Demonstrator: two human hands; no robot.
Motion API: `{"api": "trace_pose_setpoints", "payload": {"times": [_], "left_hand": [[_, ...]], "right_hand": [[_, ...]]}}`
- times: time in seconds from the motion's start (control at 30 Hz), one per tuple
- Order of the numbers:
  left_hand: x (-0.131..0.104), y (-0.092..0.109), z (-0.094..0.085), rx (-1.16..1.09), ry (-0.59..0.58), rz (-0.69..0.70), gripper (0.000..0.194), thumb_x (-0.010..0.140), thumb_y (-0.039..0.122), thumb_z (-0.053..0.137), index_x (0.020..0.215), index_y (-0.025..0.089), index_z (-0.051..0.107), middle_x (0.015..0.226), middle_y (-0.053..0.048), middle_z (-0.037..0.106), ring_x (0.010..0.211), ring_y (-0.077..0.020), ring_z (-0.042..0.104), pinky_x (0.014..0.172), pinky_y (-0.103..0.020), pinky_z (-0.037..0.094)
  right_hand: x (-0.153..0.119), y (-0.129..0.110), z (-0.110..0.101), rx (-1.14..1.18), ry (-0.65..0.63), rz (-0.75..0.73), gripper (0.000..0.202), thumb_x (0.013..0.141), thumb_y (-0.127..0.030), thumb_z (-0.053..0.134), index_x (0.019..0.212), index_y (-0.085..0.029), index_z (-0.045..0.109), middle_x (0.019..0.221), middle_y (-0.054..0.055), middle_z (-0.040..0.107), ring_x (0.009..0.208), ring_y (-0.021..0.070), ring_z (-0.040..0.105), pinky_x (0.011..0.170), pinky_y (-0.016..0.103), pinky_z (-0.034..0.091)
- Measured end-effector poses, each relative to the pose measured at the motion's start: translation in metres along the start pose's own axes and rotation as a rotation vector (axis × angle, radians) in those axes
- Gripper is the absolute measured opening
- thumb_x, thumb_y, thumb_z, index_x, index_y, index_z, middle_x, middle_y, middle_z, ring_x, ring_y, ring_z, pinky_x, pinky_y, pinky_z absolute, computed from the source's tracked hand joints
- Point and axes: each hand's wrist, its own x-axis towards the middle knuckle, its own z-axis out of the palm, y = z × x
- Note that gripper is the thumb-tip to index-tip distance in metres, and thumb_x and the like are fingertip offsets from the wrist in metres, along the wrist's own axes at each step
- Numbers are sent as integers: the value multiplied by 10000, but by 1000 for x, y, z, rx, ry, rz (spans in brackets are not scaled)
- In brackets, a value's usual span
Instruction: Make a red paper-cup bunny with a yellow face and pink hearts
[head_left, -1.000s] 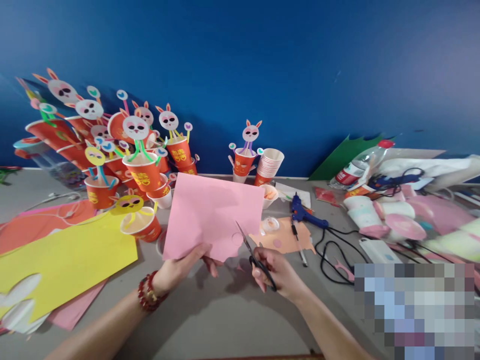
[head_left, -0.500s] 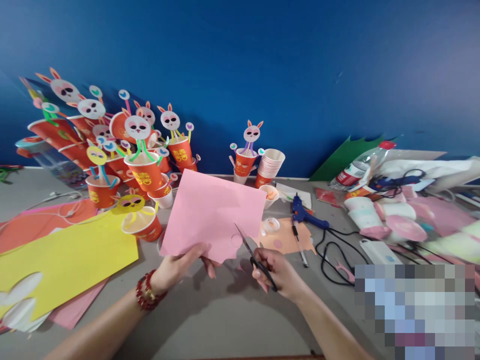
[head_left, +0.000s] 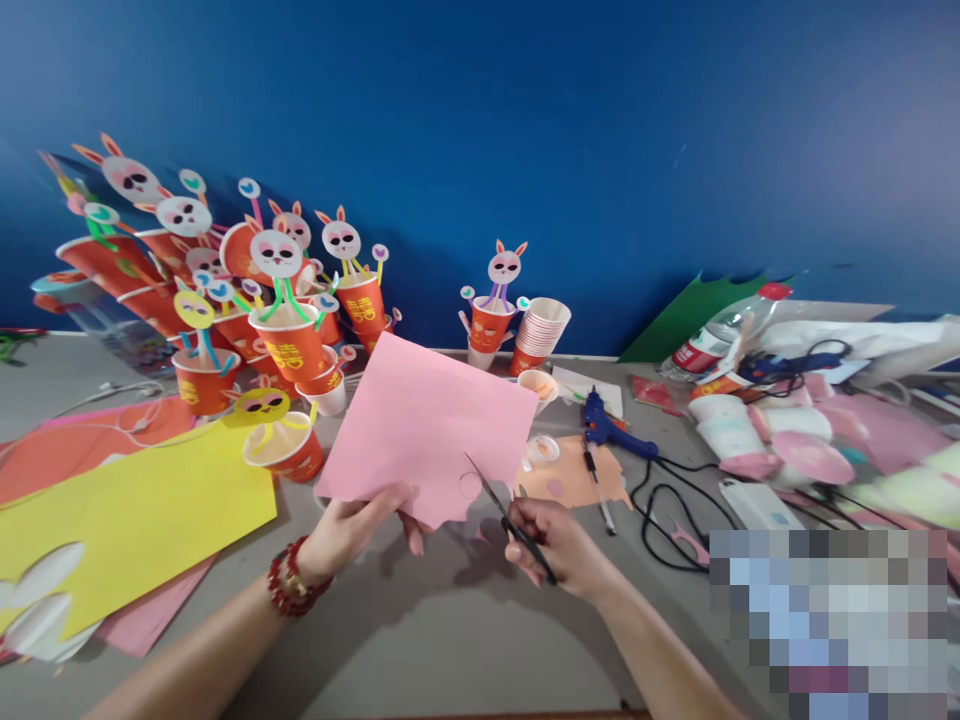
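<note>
A pink paper sheet (head_left: 427,430) is raised over the grey table, with a small circle drawn near its lower right edge. My left hand (head_left: 371,525) pinches the sheet's lower left edge, thumb on top and fingers underneath. Black-handled scissors (head_left: 517,530) are in my right hand (head_left: 559,545), its fingers closed round the handles. Their blades lie against the sheet, just right of the drawn circle, pointing up and left.
Red cups with rabbit figures (head_left: 289,340) crowd the left back. Yellow paper (head_left: 165,500) lies at left. A stack of cups (head_left: 540,335), a blue glue gun (head_left: 611,428), its black cable, a pen (head_left: 600,490) and a plastic bottle (head_left: 724,335) stand or lie to the right.
The pink sheet has turned slightly clockwise, its right corner now further right. My left hand has shifted a little left with it. The scissors' tips have moved slightly left and down.
</note>
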Motion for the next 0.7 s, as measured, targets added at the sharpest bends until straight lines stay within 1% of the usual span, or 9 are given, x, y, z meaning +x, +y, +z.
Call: {"api": "trace_pose_setpoints", "payload": {"times": [0.13, 0.27, 0.43, 0.6, 0.7], "left_hand": [[1, -1, -2, -16, -7, 14, 466, 983, 375, 430, 735, 127, 736, 626, -66, 735, 668, -187, 673, 768, -281, 515], [1, -2, -4, -11, 3, 43, 466, 986, 356, 429, 701, 139, 727, 619, -58, 733, 679, -183, 668, 782, -273, 506], [1, -2, -6, -7, 8, 31, 493, 981, 379, 433, 673, 137, 732, 615, -65, 735, 669, -189, 667, 761, -279, 513], [1, 1, -5, -47, 40, 49, 476, 952, 431, 480, 688, 136, 744, 571, -65, 723, 606, -200, 662, 692, -299, 523], [2, 0, -5, -71, 53, 66, 477, 942, 436, 499, 652, 133, 725, 548, -73, 712, 579, -204, 660, 666, -306, 523]], "right_hand": [[0, -1, 0, -6, -13, 1, 562, 641, -463, 822, 613, -230, 312, 445, -130, 364, 329, 26, 334, 341, 156, 255], [-1, 0, 0, -35, -21, -20, 556, 659, -449, 810, 607, -230, 302, 445, -127, 364, 336, 22, 314, 346, 159, 241], [-1, 2, -1, -75, -22, -26, 560, 648, -459, 810, 607, -231, 300, 462, -124, 349, 334, 24, 312, 335, 167, 217], [-2, 0, -1, -93, -30, -12, 548, 648, -468, 806, 606, -230, 315, 466, -118, 355, 339, 26, 319, 336, 169, 230], [-2, 1, -1, -116, -23, -3, 533, 659, -455, 799, 609, -229, 319, 458, -117, 364, 334, 28, 329, 335, 168, 235]]}}
